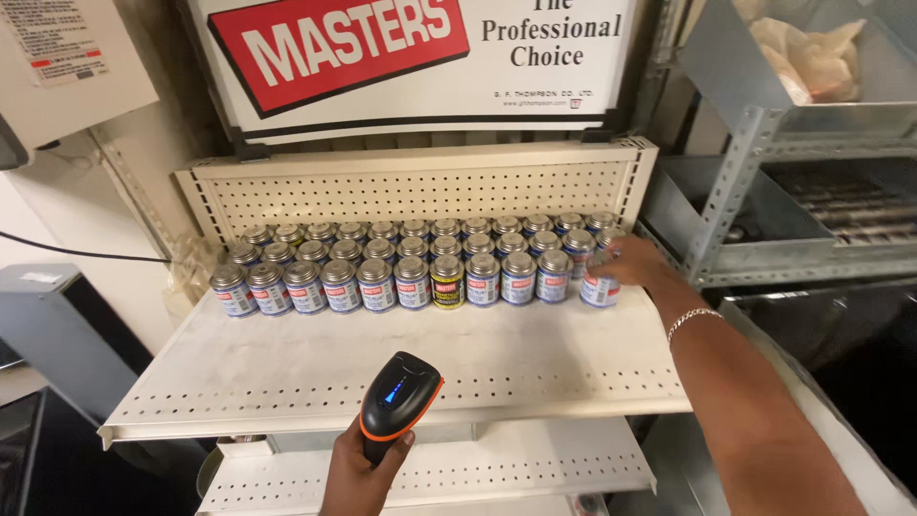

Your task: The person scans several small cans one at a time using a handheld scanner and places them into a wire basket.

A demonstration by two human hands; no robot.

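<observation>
Fingers (626, 256) of the right hand (642, 263) wrapped the end can (599, 287) at right of frame, while the left hand (361, 475) gripped a handheld scanner (399, 394), scanning apparently pending.

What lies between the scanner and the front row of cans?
In the head view, only bare shelf lies between the scanner, in the left hand, and the cans.

Big sign (411, 57) on top, behind shelf: white, black edge, red slanted box with white letters. Small round cans (411, 263) in rows at back of shelf, grey lids, blue-white-red labels. One can (446, 282) in front row has yellow-black label. White paper notice (67, 43) on wall, top left.
</observation>
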